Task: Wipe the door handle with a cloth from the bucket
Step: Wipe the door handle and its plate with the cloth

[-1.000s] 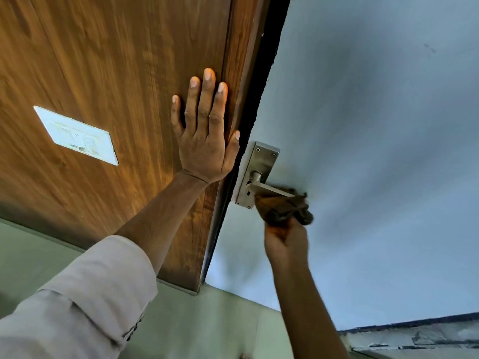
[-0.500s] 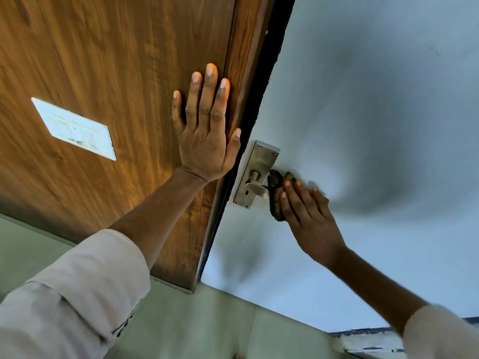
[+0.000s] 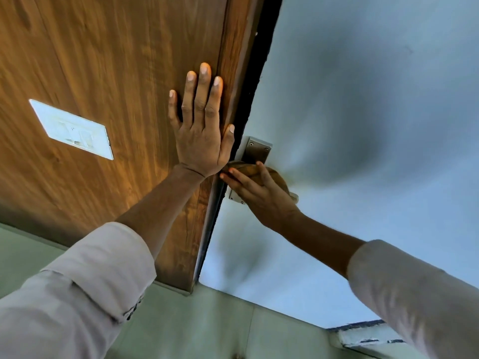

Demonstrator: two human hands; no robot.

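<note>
On my feed the wooden panel (image 3: 98,60) is warm orange-brown with darker streaked grain, carrying a plain white switch plate (image 3: 72,129), and its edge strip (image 3: 233,73) is a deeper brown beside a black gap. The door (image 3: 363,112) reads as pale grey-blue with soft dark smudges of shadow, the handle plate (image 3: 256,151) is brushed silver-grey, and the cloth (image 3: 259,172) under my right hand (image 3: 261,195) is tan-brown. Both sleeves (image 3: 85,288) are off-white, the left cuff showing a small dark patterned trim, and the floor (image 3: 207,327) is a muted pale green.
</note>
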